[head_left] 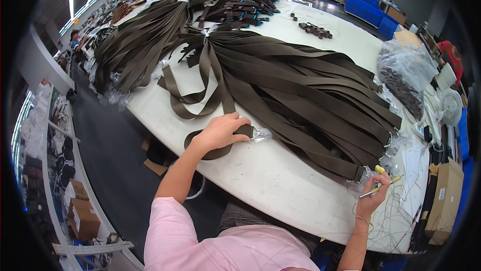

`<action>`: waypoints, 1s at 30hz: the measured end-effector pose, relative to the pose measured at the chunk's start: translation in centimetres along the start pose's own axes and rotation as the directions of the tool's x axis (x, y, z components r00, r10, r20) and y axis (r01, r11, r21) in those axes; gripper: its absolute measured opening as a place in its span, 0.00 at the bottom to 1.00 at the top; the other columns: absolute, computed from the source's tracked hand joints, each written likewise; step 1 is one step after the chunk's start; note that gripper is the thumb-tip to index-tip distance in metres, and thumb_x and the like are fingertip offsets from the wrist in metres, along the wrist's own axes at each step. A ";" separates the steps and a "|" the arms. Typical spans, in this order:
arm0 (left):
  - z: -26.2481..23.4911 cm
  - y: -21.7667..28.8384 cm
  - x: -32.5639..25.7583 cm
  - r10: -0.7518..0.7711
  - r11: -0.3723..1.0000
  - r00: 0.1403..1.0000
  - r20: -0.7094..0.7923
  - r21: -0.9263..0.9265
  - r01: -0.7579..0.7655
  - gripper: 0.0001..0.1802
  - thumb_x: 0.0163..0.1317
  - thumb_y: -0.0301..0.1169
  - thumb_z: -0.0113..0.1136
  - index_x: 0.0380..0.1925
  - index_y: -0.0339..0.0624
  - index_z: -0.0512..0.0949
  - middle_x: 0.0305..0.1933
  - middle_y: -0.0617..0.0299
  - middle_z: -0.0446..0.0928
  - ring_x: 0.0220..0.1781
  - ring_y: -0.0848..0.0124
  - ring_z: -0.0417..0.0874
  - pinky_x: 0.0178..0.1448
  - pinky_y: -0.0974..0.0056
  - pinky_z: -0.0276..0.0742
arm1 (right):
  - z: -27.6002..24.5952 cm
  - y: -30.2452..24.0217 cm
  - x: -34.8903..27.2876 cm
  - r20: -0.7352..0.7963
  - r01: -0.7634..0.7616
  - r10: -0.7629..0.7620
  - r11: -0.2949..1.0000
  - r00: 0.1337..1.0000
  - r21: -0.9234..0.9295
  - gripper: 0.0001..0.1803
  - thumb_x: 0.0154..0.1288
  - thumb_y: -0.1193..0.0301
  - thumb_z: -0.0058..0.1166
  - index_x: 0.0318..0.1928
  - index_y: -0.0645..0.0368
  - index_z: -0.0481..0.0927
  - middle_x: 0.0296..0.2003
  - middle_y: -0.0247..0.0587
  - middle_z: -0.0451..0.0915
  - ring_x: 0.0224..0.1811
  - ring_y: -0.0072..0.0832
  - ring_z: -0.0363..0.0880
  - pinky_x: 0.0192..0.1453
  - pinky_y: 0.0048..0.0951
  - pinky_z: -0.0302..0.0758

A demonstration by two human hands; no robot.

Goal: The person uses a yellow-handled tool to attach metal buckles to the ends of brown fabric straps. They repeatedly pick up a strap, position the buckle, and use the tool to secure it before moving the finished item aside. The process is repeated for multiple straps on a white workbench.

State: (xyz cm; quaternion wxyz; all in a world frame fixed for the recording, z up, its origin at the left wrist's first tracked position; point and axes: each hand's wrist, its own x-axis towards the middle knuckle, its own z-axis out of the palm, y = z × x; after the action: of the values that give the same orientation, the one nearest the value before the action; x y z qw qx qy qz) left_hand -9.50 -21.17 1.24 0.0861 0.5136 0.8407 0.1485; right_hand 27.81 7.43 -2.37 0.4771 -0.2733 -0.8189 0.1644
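Observation:
My left hand [225,129] is closed on a dark brown webbing strap [220,152] near the table's front edge. Just past its fingertips is the strap's metal buckle [254,132], with clear plastic around it. At the right, my right hand [372,201] grips a slim pen-like tool [368,194], silver at one end and yellowish at the other; its exact kind is unclear. A yellow cover [379,169] sits on one raised fingertip. Beside this hand lie the plastic-wrapped ends of a large bundle of brown straps [300,95], tied near the table's middle.
Another strap bundle [145,40] hangs over the table's left edge. Behind are smaller straps with blue parts [245,8] and several brown rings [315,31]. A clear plastic bag [406,70], a small fan [451,106] and paper sheets [412,170] are at the right.

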 end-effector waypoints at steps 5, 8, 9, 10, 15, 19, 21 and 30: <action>-2.5 4.5 0.2 0.035 0.999 0.994 -0.101 0.045 -0.030 0.14 0.72 0.42 0.62 0.38 0.43 0.84 0.36 0.57 0.82 0.37 0.59 0.84 0.41 0.58 0.77 | 0.3 0.0 0.3 -0.017 -0.007 0.007 1.000 1.000 0.028 0.09 0.70 0.82 0.58 0.42 0.60 0.70 0.50 0.51 0.80 0.42 0.32 0.74 0.50 0.29 0.72; -4.0 7.3 0.6 0.059 0.927 0.993 0.104 -0.376 -0.016 0.15 0.78 0.37 0.52 0.38 0.37 0.81 0.44 0.53 0.87 0.42 0.64 0.89 0.44 0.64 0.81 | 0.4 -0.2 0.4 -0.001 -0.043 0.043 0.998 0.999 0.049 0.08 0.70 0.81 0.57 0.42 0.61 0.71 0.51 0.52 0.80 0.53 0.38 0.78 0.64 0.36 0.71; -3.7 7.6 1.0 0.100 0.803 0.979 0.180 -0.595 0.027 0.16 0.79 0.37 0.50 0.40 0.36 0.81 0.44 0.52 0.87 0.42 0.65 0.89 0.46 0.64 0.82 | 0.4 -0.3 0.5 -0.016 -0.004 0.005 0.999 1.000 0.040 0.09 0.70 0.82 0.58 0.42 0.61 0.71 0.50 0.52 0.80 0.51 0.39 0.79 0.61 0.36 0.72; -3.0 7.6 1.7 0.159 0.630 0.957 0.243 -0.771 0.091 0.17 0.80 0.38 0.48 0.42 0.36 0.80 0.45 0.51 0.87 0.43 0.65 0.89 0.48 0.64 0.83 | 0.2 -0.2 0.3 0.008 -0.033 0.033 0.998 0.999 0.047 0.09 0.69 0.82 0.58 0.42 0.61 0.71 0.51 0.53 0.80 0.55 0.42 0.80 0.66 0.39 0.71; -0.7 7.2 3.1 0.285 0.221 0.871 0.400 -0.912 0.347 0.20 0.81 0.36 0.44 0.63 0.34 0.70 0.51 0.43 0.84 0.46 0.64 0.89 0.54 0.63 0.85 | 0.0 -0.3 0.2 0.003 -0.006 0.006 0.999 1.000 0.032 0.09 0.69 0.82 0.58 0.42 0.61 0.71 0.52 0.54 0.81 0.56 0.42 0.80 0.65 0.38 0.71; -0.3 6.7 3.0 0.271 0.128 0.872 0.408 -0.913 0.388 0.23 0.80 0.33 0.45 0.68 0.34 0.64 0.57 0.38 0.82 0.45 0.63 0.89 0.52 0.63 0.85 | 0.1 -0.1 0.2 -0.006 -0.006 0.006 1.000 1.000 0.016 0.09 0.69 0.82 0.58 0.42 0.61 0.71 0.52 0.53 0.81 0.55 0.41 0.80 0.66 0.38 0.71; -0.5 6.2 2.9 0.280 0.116 0.869 0.407 -0.913 0.390 0.23 0.79 0.33 0.45 0.69 0.34 0.64 0.58 0.38 0.81 0.45 0.62 0.89 0.51 0.63 0.86 | 0.1 0.0 0.1 0.001 -0.041 0.041 0.999 0.999 0.022 0.09 0.69 0.82 0.58 0.42 0.61 0.71 0.52 0.53 0.81 0.56 0.41 0.80 0.66 0.38 0.71; -0.7 2.6 1.7 0.130 0.087 0.944 0.304 -0.952 0.294 0.21 0.78 0.33 0.52 0.67 0.40 0.67 0.45 0.54 0.83 0.34 0.76 0.81 0.44 0.71 0.78 | 0.0 0.8 -0.6 0.001 -0.081 0.081 0.997 0.997 0.021 0.06 0.71 0.82 0.55 0.43 0.62 0.72 0.53 0.52 0.78 0.59 0.40 0.76 0.66 0.35 0.69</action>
State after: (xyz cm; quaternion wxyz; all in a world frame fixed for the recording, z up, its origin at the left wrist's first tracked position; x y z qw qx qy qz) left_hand -8.35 -18.68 2.82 0.5486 0.2874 0.5212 0.5871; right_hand 28.25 7.71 -3.21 0.4730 -0.3010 -0.8054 0.1922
